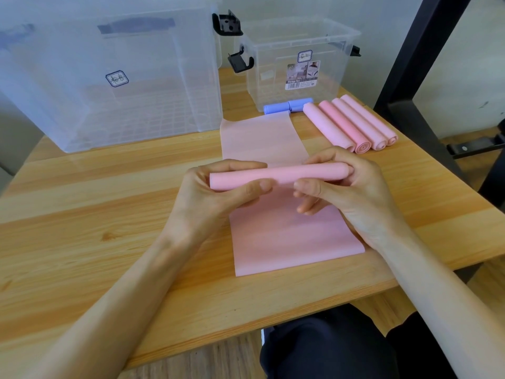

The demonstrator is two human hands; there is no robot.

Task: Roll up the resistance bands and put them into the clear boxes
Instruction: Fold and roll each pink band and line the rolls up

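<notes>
A pink resistance band [295, 242] lies flat on the wooden table [82, 214], partly wound into a roll [281, 175] held just above it. My left hand [218, 192] grips the roll's left end. My right hand [347, 187] grips its right end. A paler stretch of the band [259, 138] runs away from the roll toward the boxes. Several rolled pink bands [352, 123] lie side by side at the right. A rolled blue band [288, 105] rests against the small clear box [297, 61]. The large clear box [109, 72] stands at the far left.
Both boxes are open-topped, with black latches [226, 24] hanging at their sides. A black metal frame [426, 58] rises at the right beyond the table. The table's near edge crosses above my dark-trousered lap [341, 348].
</notes>
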